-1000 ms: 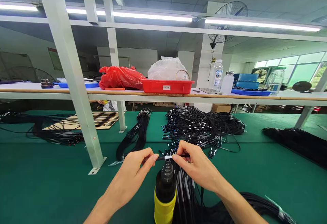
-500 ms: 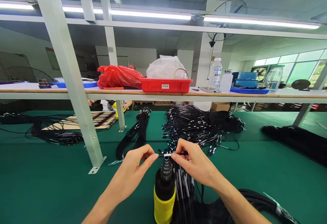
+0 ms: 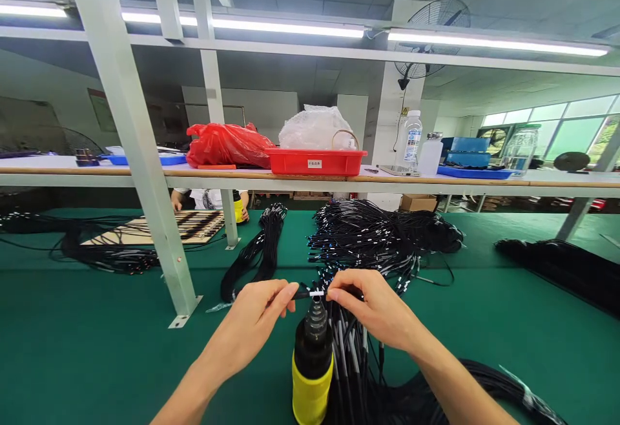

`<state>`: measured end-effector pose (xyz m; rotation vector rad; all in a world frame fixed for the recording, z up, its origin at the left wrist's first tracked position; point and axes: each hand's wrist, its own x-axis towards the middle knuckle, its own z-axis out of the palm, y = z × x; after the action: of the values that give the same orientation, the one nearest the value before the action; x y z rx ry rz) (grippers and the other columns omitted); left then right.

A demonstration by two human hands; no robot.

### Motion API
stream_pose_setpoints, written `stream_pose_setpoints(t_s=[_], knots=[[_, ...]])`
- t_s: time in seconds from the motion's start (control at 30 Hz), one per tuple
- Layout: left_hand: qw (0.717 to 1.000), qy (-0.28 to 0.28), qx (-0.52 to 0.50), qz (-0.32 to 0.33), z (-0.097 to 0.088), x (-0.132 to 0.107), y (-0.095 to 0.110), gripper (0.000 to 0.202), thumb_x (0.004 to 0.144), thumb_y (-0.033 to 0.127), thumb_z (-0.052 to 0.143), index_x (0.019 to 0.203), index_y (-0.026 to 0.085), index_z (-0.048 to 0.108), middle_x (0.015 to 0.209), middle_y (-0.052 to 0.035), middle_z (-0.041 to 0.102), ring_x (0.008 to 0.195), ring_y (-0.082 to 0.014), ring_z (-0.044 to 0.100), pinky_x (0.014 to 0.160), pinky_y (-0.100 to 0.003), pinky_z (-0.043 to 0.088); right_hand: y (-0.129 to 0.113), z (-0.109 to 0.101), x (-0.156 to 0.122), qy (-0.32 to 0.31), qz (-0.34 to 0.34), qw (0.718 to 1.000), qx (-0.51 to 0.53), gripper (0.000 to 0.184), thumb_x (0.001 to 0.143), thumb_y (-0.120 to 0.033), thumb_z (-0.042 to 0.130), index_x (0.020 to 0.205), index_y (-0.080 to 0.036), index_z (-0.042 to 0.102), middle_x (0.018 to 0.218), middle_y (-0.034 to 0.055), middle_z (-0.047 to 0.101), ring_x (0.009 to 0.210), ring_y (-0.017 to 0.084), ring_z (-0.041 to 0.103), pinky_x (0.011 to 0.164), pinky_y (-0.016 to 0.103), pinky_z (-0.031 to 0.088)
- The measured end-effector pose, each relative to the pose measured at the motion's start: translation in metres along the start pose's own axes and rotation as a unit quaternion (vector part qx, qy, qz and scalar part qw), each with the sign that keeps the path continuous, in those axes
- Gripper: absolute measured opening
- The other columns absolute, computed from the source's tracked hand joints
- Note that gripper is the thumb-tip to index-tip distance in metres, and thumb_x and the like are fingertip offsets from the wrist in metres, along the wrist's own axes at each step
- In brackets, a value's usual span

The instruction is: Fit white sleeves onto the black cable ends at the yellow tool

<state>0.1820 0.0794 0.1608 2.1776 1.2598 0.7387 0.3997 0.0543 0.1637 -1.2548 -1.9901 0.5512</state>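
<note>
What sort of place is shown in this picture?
It is probably a cable workshop: bundles of black cables lie on a long green workbench, and a yellow-and-black tool points upward in the foreground.

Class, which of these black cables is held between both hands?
The cable pinched by the left hand and right hand, its white section at the yellow tool's nozzle; the bunched cables lie on the green bench.

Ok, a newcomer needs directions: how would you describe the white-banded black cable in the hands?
On the green table, find the nearest upright yellow-and-black tool. Above its stepped nozzle, the left hand and right hand hold the cable. Unlike the heaped black cables behind, it is held up.
</note>
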Motion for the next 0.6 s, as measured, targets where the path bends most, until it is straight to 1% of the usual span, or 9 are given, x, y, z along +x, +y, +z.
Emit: stream_pose_setpoints(t_s=[0.1, 0.23, 0.33, 0.43, 0.5, 0.6], knots=[[1.0, 0.0, -0.005, 0.003, 0.001, 0.0014, -0.0001, 0.048, 0.094, 0.053, 0.032, 0.066, 0.02, 0.052, 0.065, 0.003, 0.051, 0.064, -0.015, 0.046, 0.059, -0.026, 0.032, 0.0018, 0.0019, 0.0009, 0.004, -0.001, 1.0, 0.004, 0.021, 0.09, -0.026, 0.051, 0.076, -0.019, 0.066, 0.071, -0.0028, 0.063, 0.064, 0.011, 0.048, 0.058, 0.023, 0.032], [1.0, 0.006, -0.025, 0.001, -0.0004, 0.0023, 0.0044, 0.039, 0.092, 0.052, 0.04, 0.07, 0.021, 0.051, 0.067, 0.0039, 0.047, 0.065, -0.0145, 0.041, 0.057, -0.025, 0.03, 0.0036, 0.003, 0.0021, 0.01, 0.004, 1.0, 0.017, 0.018, 0.087, -0.023, 0.054, 0.074, -0.018, 0.066, 0.067, -0.0031, 0.062, 0.061, 0.01, 0.048, 0.057, 0.022, 0.033], [0.999, 0.014, -0.048, 0.011, -0.0007, 0.0027, 0.0063, 0.032, 0.09, 0.048, 0.046, 0.074, 0.021, 0.053, 0.071, 0.0039, 0.05, 0.069, -0.0149, 0.043, 0.061, -0.025, 0.033, 0.0042, 0.0031, 0.0028, 0.012, 0.011, 1.0, 0.025, 0.015, 0.084, -0.021, 0.056, 0.074, -0.018, 0.067, 0.068, -0.0028, 0.063, 0.062, 0.011, 0.05, 0.057, 0.022, 0.035], [0.998, 0.022, -0.063, 0.018, 0.0004, 0.0027, 0.0051, 0.025, 0.088, 0.044, 0.05, 0.078, 0.021, 0.054, 0.076, 0.0035, 0.053, 0.074, -0.0153, 0.047, 0.066, -0.025, 0.036, 0.0044, 0.0023, 0.0025, 0.02, 0.018, 1.0, 0.007, 0.016, 0.085, -0.022, 0.056, 0.077, -0.018, 0.07, 0.071, -0.0016, 0.067, 0.064, 0.012, 0.054, 0.059, 0.023, 0.036], [0.998, 0.023, -0.062, 0.013, 0.0014, 0.0019, 0.0032, 0.026, 0.088, 0.045, 0.05, 0.079, 0.021, 0.054, 0.076, 0.0034, 0.054, 0.074, -0.0155, 0.047, 0.065, -0.025, 0.036, 0.0042, 0.0012, 0.0017, 0.021, 0.011, 1.0, -0.015, 0.021, 0.088, -0.026, 0.054, 0.079, -0.019, 0.072, 0.073, -0.0007, 0.068, 0.065, 0.013, 0.055, 0.059, 0.024, 0.035], [0.999, 0.009, -0.039, -0.005, 0.0022, 0.0003, -0.0002, 0.038, 0.091, 0.052, 0.041, 0.073, 0.021, 0.054, 0.069, 0.0035, 0.052, 0.065, -0.0146, 0.045, 0.058, -0.025, 0.032, 0.0032, -0.0007, 0.0009, 0.018, -0.002, 0.999, -0.027, 0.024, 0.09, -0.027, 0.052, 0.079, -0.019, 0.072, 0.074, -0.0005, 0.069, 0.066, 0.013, 0.054, 0.06, 0.024, 0.035]])
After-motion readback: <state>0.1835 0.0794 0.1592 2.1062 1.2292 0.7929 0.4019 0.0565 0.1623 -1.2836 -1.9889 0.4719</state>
